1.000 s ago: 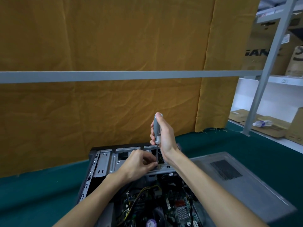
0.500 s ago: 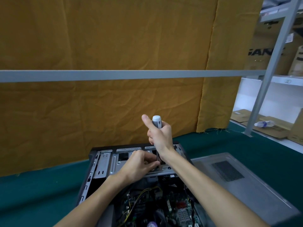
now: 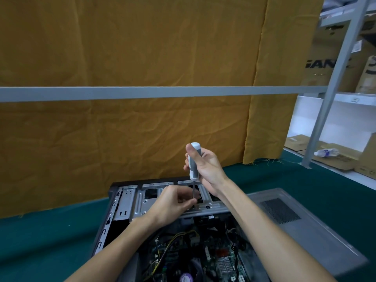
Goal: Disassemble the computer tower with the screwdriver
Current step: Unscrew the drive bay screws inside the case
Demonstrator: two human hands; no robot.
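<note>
My right hand [image 3: 205, 166] is wrapped round the grey-and-white handle of the screwdriver [image 3: 194, 161], thumb up along the cap, and the tool stands near upright over the computer tower [image 3: 126, 202]. The tower lies on its side on the green counter [image 3: 40, 237], open face up, with its side panel [image 3: 301, 224] lying just beside it on my right. The shaft runs down to the silver drive cage [image 3: 140, 200] at the far end of the case. My left hand [image 3: 173, 202] is down there at the tip, fingers curled in and pinching at the shaft, or at a screw; it's too small to tell which. I can't see the screw head itself behind my fingertips.

So I reckon I'm on a drive-cage screw, with the board and cables [image 3: 179, 247] below untouched. The next move calls for steady downward pressure so the tip stays seated, turns from the right wrist, and the left fingers guiding the shaft and ready to catch the screw. If it drops, it goes straight into that wiring. The shaft must stay upright, or the bit could slip off the head.
</note>
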